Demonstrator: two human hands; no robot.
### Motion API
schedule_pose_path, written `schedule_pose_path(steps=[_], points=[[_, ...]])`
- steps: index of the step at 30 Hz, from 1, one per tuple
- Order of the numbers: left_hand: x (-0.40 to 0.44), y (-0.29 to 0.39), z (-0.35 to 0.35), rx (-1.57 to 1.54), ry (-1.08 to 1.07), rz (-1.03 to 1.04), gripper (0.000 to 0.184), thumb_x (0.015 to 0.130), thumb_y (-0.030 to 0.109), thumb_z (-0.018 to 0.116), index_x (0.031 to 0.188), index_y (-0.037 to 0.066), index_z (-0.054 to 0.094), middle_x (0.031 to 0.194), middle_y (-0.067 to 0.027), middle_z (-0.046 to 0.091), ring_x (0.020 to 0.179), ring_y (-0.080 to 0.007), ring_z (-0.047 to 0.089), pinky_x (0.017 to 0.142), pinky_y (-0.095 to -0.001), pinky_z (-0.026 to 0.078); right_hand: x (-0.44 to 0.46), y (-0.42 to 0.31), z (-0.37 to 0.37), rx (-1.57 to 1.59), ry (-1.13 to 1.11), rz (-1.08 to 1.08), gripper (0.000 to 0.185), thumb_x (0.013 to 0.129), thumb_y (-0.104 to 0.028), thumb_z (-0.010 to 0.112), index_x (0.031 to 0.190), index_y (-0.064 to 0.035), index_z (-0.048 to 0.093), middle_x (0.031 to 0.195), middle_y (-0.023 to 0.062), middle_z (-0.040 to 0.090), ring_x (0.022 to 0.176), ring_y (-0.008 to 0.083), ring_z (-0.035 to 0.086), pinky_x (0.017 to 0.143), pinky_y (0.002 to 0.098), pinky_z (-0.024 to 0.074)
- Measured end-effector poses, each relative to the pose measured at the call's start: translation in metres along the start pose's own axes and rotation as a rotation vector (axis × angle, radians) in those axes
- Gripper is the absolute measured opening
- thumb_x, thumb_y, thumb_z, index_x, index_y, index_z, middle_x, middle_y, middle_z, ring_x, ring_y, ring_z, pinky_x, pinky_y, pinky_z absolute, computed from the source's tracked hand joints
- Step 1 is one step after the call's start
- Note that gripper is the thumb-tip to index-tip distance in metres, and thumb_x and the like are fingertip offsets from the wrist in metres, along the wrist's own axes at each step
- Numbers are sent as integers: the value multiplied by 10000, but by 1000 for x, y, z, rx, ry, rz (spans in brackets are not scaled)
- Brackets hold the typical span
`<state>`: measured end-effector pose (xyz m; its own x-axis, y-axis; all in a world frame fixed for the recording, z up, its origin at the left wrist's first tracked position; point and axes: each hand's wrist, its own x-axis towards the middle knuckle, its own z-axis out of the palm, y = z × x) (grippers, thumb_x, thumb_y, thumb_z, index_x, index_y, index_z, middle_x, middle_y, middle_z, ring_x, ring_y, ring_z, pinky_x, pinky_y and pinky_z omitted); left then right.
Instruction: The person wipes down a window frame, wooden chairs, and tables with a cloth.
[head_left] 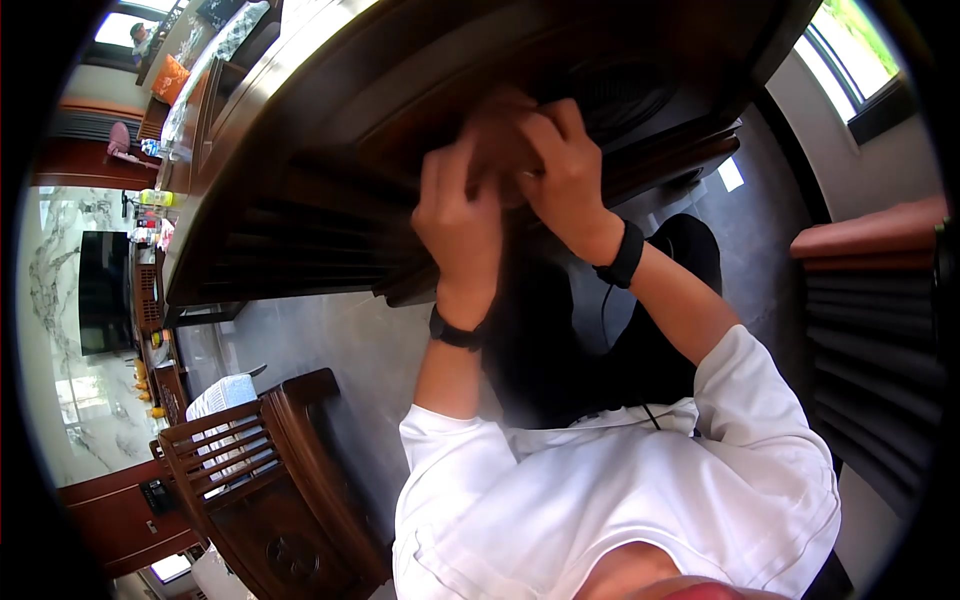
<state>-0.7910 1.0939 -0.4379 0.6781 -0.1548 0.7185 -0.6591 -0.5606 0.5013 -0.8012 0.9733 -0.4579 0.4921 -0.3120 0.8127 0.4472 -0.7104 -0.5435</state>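
My left hand [455,215] and my right hand [570,170] are close together in front of a dark carved wooden piece of furniture [400,130]. Both hands have bent fingers around a brownish, blurred thing [503,140] between them, which I cannot make out. The fingertips of both hands are partly hidden or smeared. A black band [455,330] is on my left wrist, and another black band [624,255] is on my right wrist.
A wooden chair [270,490] with a slatted side stands at the lower left. Dark curtains [870,330] hang at the right. At the far left are a television [105,292], a marble wall [55,380] and an orange cushion [170,80]. Grey floor [370,370] shows below the furniture.
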Motion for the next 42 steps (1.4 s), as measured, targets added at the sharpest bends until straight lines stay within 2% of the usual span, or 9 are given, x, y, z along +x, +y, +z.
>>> schedule_pose_path(steps=[9, 13, 16, 19, 25, 26, 30, 33, 42], points=[[11, -21, -51, 28, 279, -30, 363, 801, -111, 658, 1149, -7, 657, 936, -90, 667, 770, -179, 677, 682, -274, 575, 29, -54, 42, 54, 9, -213, 364, 688, -81, 738, 1035, -180, 689, 831, 32, 520, 689, 189, 600, 497, 297, 492], [-6, -31, -43, -184, 285, -243, 313, 827, -89, 675, 1133, -40, 633, 945, -103, 679, 793, -163, 677, 691, -263, 573, 19, -49, 45, 11, -83, -257, 304, 692, -124, 730, 983, -201, 682, 831, 27, 488, 693, 175, 588, 476, 291, 487], [-25, -41, -37, -181, 231, -293, 286, 894, 47, 718, 1145, -27, 601, 843, -26, 668, 705, -90, 602, 663, -229, 509, 2, -35, 49, -31, -189, -297, 264, 704, -150, 722, 958, -205, 673, 850, 33, 479, 699, 181, 579, 470, 285, 476], [-49, -69, -25, -17, 235, -270, 264, 898, 52, 711, 1136, -6, 612, 822, -19, 664, 705, -94, 596, 657, -241, 503, -18, -28, 52, -91, -279, -296, 250, 716, -159, 715, 956, -206, 662, 873, 42, 479, 718, 189, 580, 475, 282, 473], [-86, -89, -14, -11, 82, -319, 214, 888, 56, 710, 1082, 8, 633, 801, -58, 668, 699, -136, 608, 659, -267, 505, -64, -6, 58, -161, -462, -234, 310, 740, -141, 705, 1040, -204, 661, 918, 53, 496, 785, 201, 596, 535, 300, 507], [-90, -87, -14, -57, 19, -407, 161, 850, 18, 701, 1002, 8, 649, 872, -122, 691, 767, -262, 681, 641, -338, 544, -71, -1, 58, -162, -492, -226, 317, 748, -137, 702, 1055, -202, 663, 926, 55, 502, 791, 205, 598, 553, 303, 513], [-120, -106, -4, -32, -104, -472, 173, 845, 50, 697, 1003, 1, 645, 891, -162, 686, 777, -314, 671, 686, -378, 541, -103, 16, 61, -183, -580, -184, 369, 778, -123, 691, 1137, -205, 665, 957, 61, 528, 801, 216, 603, 609, 311, 528], [-138, -119, 1, -25, -218, -513, 208, 884, 99, 706, 1071, 21, 658, 885, -141, 716, 781, -265, 687, 714, -338, 531, -120, 23, 62, -182, -628, -132, 410, 779, -131, 695, 1180, -211, 658, 953, 64, 546, 805, 217, 607, 622, 322, 532], [-152, -129, 13, 135, -473, -529, 301, 882, 169, 668, 1148, 29, 687, 971, -190, 716, 874, -347, 692, 775, -393, 541, -148, 40, 56, -214, -906, 211, 447, 775, -165, 713, 1217, -195, 650, 995, 59, 606, 846, 260, 640, 674, 354, 547]])
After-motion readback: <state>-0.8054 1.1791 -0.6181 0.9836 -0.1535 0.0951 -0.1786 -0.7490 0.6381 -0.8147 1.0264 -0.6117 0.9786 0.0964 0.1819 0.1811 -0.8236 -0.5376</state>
